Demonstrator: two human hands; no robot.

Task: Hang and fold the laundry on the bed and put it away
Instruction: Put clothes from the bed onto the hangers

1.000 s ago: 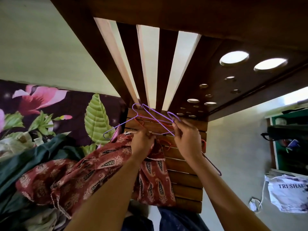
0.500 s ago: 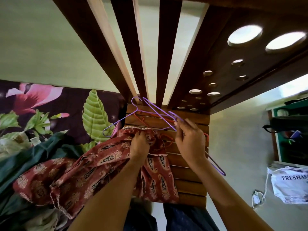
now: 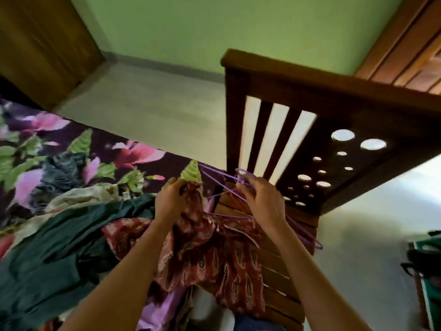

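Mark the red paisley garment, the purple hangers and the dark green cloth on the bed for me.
red paisley garment (image 3: pixel 214 263): head view, on its hanging lower panel.
purple hangers (image 3: pixel 306 235): head view, on the lower wire ends.
dark green cloth (image 3: pixel 59 247): head view, on its broad middle fold.

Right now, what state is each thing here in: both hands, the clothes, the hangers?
left hand: pinching the red patterned garment at its top edge.
right hand: gripping the purple hangers.
red patterned garment: top held up, rest hanging bunched.
purple hangers: bunched together in one hand.
dark green garment: crumpled on the bed, unfolded.
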